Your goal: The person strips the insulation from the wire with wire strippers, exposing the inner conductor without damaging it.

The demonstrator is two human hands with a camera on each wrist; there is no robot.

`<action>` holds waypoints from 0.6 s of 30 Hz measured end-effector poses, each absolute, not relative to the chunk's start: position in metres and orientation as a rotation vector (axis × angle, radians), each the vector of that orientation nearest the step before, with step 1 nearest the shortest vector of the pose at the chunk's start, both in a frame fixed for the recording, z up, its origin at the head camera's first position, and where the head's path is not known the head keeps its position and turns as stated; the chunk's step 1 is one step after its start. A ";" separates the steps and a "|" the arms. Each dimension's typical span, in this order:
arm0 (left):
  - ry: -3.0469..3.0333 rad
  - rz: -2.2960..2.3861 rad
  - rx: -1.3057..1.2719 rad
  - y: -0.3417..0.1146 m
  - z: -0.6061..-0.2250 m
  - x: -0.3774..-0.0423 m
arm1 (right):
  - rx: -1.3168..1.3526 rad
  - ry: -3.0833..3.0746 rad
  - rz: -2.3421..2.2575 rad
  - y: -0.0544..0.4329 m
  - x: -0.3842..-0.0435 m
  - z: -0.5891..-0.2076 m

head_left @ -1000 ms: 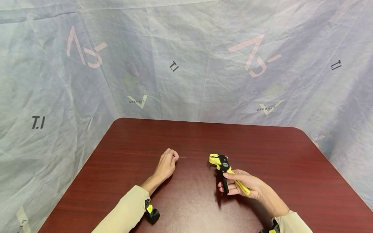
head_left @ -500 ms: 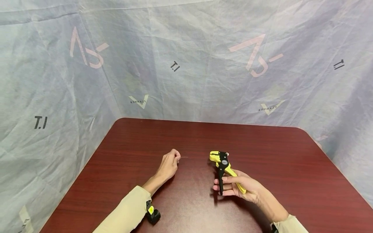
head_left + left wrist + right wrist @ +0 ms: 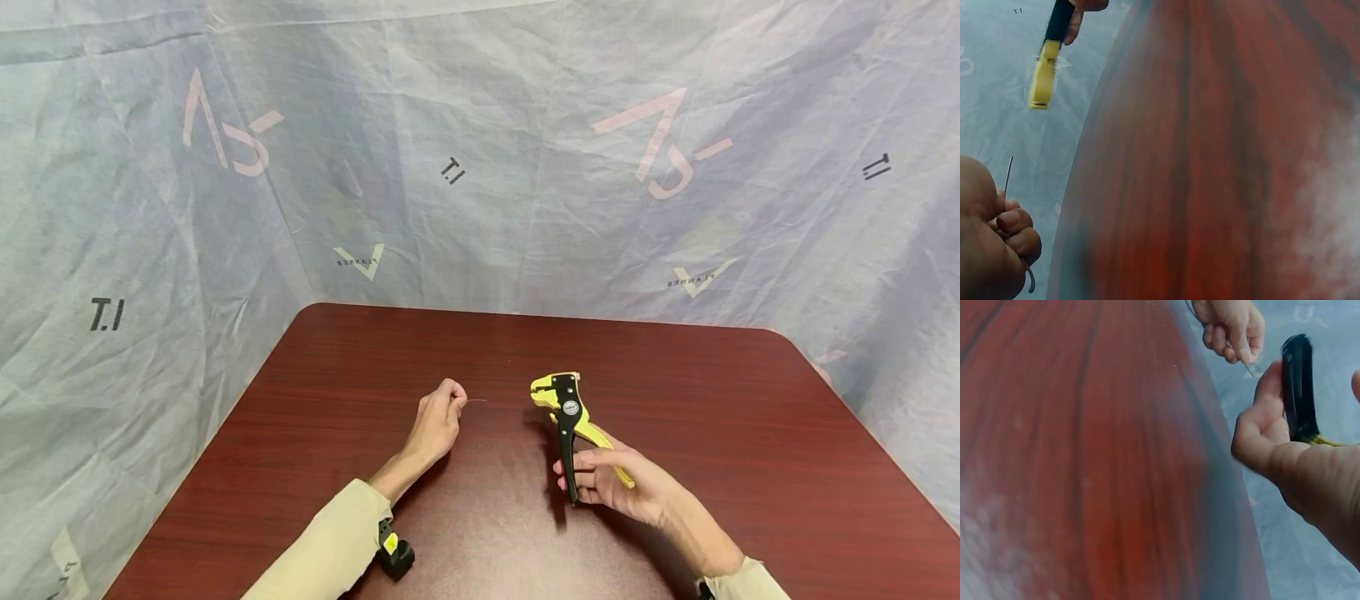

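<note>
Above the table [image 3: 480, 517], the yellow-and-black wire stripper [image 3: 570, 408], near 5 o'clock in the head view, has risen and tipped more upright, its mouth [image 3: 546, 400] facing 9 o'clock, a shift that suggests the work is coming into line. The right hand [image 3: 637, 483] holds its parted handles [image 3: 567, 467] between thumb and curled fingers; the left hand [image 3: 437, 421], at 7 o'clock, pinches a thin wire [image 3: 1008, 175], free end toward 3 o'clock; no container shows.

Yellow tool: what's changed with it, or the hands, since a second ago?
In the head view, the yellow tool has turned more upright, its top shifting up and slightly left. The right hand still holds it; the left hand still pinches the thin wire.
</note>
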State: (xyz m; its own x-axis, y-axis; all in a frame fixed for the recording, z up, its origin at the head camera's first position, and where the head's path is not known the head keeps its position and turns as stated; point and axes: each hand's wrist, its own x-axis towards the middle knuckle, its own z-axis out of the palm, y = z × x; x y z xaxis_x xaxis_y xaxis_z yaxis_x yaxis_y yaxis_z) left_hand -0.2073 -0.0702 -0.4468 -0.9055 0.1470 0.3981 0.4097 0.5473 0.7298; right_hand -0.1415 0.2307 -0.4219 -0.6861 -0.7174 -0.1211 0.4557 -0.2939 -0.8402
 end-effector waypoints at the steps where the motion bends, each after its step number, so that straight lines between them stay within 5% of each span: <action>1: -2.492 -1.302 -0.454 -0.070 -0.446 -0.207 | -0.386 1.197 -2.026 0.231 -0.141 -0.422; 18: -2.457 -1.667 -0.300 -0.070 -0.439 -0.204 | -0.551 1.223 -1.964 0.224 -0.141 -0.425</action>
State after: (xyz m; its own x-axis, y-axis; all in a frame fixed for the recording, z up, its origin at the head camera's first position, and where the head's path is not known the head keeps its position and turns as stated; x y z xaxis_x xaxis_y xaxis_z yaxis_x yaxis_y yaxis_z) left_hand -0.2037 -0.0698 -0.4386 -0.9675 0.0770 0.2407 0.2521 0.3600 0.8983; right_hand -0.1406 0.2237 -0.4248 -0.6305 -0.7757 -0.0255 0.3651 -0.2674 -0.8918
